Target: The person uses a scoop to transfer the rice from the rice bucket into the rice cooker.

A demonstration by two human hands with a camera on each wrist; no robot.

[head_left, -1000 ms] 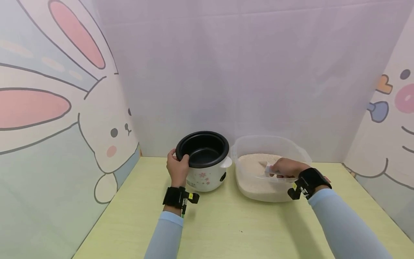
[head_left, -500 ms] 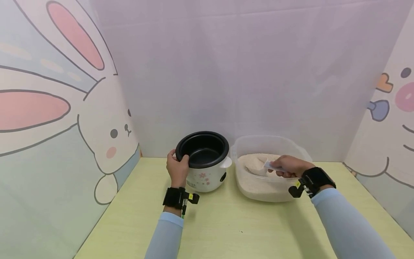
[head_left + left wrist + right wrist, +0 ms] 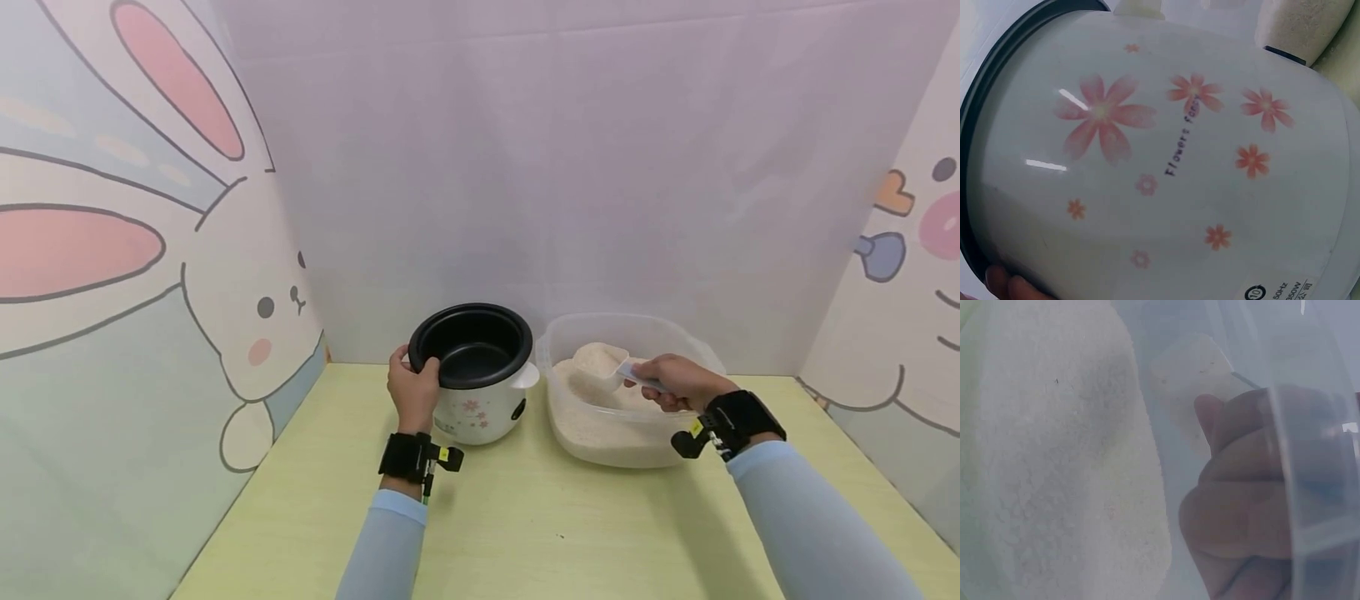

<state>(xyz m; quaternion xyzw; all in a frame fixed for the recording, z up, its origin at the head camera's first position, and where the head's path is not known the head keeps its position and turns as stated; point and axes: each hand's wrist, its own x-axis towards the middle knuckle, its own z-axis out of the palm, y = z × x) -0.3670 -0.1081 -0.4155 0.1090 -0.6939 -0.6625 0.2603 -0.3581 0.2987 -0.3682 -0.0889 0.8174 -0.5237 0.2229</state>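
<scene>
My left hand [image 3: 414, 393] grips the left side of the rice cooker [image 3: 474, 415], thumb over the rim of its black inner pot [image 3: 471, 310]. The pot shows nothing inside. In the left wrist view the cooker's flowered white wall [image 3: 1166, 206] fills most of the frame, with fingertips at the lower left. My right hand [image 3: 678, 383] holds a scoop [image 3: 600, 367] by its handle. Heaped with rice, the scoop's cup hangs over the rice [image 3: 581, 433] in a clear plastic tub [image 3: 637, 321]. The right wrist view shows the curled fingers [image 3: 1235, 515] through the tub's wall.
The cooker and tub stand side by side on a pale yellow-green table [image 3: 540, 525], against a plain back curtain [image 3: 525, 167]. Printed cartoon panels [image 3: 112, 417] flank the table on both sides. A white cooker handle [image 3: 527, 377] juts toward the tub.
The scoop has come up out of the rice, filled, and its cup has levelled. My right hand has risen slightly and shifted right. My left hand stays in place on the cooker.
</scene>
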